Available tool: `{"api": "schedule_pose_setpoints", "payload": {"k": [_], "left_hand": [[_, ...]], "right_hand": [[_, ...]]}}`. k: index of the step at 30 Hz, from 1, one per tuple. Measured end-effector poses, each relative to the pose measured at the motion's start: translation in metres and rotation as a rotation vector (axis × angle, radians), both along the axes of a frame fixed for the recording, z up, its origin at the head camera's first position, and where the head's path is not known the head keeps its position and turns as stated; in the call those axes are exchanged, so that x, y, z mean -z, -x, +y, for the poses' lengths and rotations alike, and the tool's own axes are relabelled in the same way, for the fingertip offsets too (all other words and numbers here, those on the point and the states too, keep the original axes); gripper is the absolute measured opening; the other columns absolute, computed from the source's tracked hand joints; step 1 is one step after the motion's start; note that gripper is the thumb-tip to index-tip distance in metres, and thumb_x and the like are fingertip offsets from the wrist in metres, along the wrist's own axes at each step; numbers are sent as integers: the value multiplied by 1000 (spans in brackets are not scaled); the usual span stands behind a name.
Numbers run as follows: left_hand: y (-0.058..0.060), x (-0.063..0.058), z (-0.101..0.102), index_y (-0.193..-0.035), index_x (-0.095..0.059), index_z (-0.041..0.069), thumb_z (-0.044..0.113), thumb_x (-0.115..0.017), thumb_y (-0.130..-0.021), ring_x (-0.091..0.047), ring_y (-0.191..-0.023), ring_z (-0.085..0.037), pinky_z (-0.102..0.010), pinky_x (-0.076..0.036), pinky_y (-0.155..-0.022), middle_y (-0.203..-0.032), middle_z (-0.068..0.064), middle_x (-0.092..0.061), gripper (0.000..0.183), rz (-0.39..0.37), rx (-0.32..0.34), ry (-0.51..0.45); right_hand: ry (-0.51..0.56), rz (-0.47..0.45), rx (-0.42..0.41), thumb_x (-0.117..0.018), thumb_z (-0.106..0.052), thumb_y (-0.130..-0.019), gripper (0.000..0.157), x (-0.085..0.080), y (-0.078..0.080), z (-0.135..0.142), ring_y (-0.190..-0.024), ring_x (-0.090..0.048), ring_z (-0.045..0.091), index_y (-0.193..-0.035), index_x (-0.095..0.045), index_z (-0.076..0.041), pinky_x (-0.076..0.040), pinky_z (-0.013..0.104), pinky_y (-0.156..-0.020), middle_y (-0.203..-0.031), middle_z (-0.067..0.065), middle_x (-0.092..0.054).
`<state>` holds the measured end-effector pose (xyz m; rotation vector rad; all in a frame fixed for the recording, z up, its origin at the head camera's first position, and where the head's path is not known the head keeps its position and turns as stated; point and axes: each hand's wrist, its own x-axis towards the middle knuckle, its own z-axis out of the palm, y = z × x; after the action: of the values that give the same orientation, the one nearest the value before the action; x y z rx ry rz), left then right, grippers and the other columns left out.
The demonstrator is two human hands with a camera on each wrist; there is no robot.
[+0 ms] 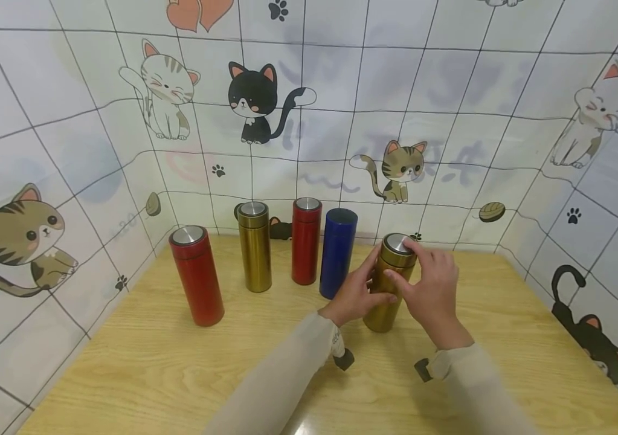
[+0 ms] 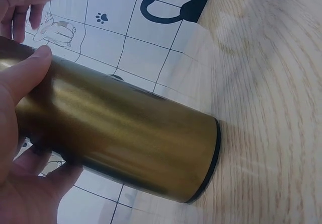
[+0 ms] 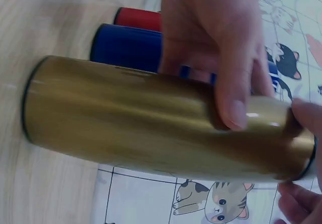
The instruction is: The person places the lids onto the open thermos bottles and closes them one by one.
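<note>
A gold thermos point(image 1: 383, 314) with a silver-topped lid point(image 1: 394, 243) stands slightly tilted in the head view, toward the right of the table. My left hand point(image 1: 356, 295) grips its body from the left, the thumb across the front. From the right, my right hand point(image 1: 432, 289) holds the lid, with fingertips on its top rim and the thumb just below. In the left wrist view the black-edged base of the gold thermos point(image 2: 126, 128) meets the tabletop. The right wrist view has the left hand point(image 3: 216, 38) around the upper body and right-hand fingers point(image 3: 297, 204) at the lid end.
Left of the hands stand a blue thermos point(image 1: 338, 254), a red thermos point(image 1: 305, 248), another gold thermos point(image 1: 257, 257) and a nearer red thermos point(image 1: 200, 284). All are on the wooden table point(image 1: 178, 374). Cat-patterned sheeting point(image 1: 330, 78) lines the back and sides.
</note>
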<state>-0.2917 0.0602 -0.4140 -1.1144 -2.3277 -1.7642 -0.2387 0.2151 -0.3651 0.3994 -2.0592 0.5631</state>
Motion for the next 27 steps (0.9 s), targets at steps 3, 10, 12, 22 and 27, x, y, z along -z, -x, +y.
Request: {"api": "schedule_pose_setpoints", "payload": {"k": [3,10,12,22,27], "left_hand": [[0,1,0,-153,-3,46,21,-78,-84,-43,-133,-20,-40,-42,-103,-151,2,-39,104,-8,6,1],[0,2,-1,-153,-4,46,19,-77,-85,-41,-134,-19,-38,-41,-103,-152,5,-37,104,-23,26,-13],[0,3,-1,-153,-3,46,20,-77,-85,-41,-134,-18,-38,-41,-103,-152,6,-36,104,-23,32,-16],[0,2,1,-153,-3,45,20,-77,-85,-42,-134,-19,-40,-42,-103,-151,3,-38,104,-4,21,-10],[-1,0,1,-153,-3,46,17,-77,-85,-42,-133,-20,-41,-41,-103,-151,1,-39,105,-4,4,0]], "right_hand": [[55,-148,-118,-87,-17,-71,70,-4,4,6,-102,-47,40,-131,-52,-3,-34,58,-87,-112,23,-56],[212,-506,-358,-78,-7,-82,74,-16,8,12,-120,-44,41,-144,-38,-6,-38,59,-96,-136,23,-45],[240,-536,-397,-77,-4,-83,77,-16,8,13,-122,-44,41,-147,-35,-7,-36,61,-97,-139,23,-42],[254,-361,-275,-82,-8,-78,75,-1,9,10,-127,-42,39,-143,-44,-11,-30,64,-103,-137,19,-49],[234,-195,-135,-85,-10,-74,76,6,3,0,-113,-46,37,-140,-48,-9,-38,53,-94,-128,19,-56]]}}
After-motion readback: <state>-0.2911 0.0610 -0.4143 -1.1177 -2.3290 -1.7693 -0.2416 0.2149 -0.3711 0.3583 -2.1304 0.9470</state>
